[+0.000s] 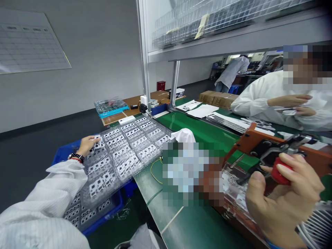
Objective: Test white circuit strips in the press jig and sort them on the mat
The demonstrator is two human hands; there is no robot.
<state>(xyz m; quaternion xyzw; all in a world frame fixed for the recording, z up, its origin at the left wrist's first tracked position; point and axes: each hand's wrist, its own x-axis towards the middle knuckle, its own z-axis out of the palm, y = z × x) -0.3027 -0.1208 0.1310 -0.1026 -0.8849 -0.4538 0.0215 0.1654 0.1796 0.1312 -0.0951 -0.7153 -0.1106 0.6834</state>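
My left hand (87,146) reaches to the far left edge of a clear plastic tray (141,167). Its fingers pinch a small white plate with black square marks (98,142). Several groups of similar white plates (128,166) lie in the tray's compartments. At the right, my right hand (285,193) is wrapped round the red handle (281,171) of a toggle clamp. That clamp is mounted on an orange-brown fixture (261,140) with a clear plate at its base. What lies under the clear plate is hard to make out.
A blue crate (95,224) with more trays stands below the plastic tray. Beyond the green bench (181,224) a co-worker in white (259,90) holds small pieces. White sheets (202,110) lie at the back. A metal shelf (233,41) spans overhead.
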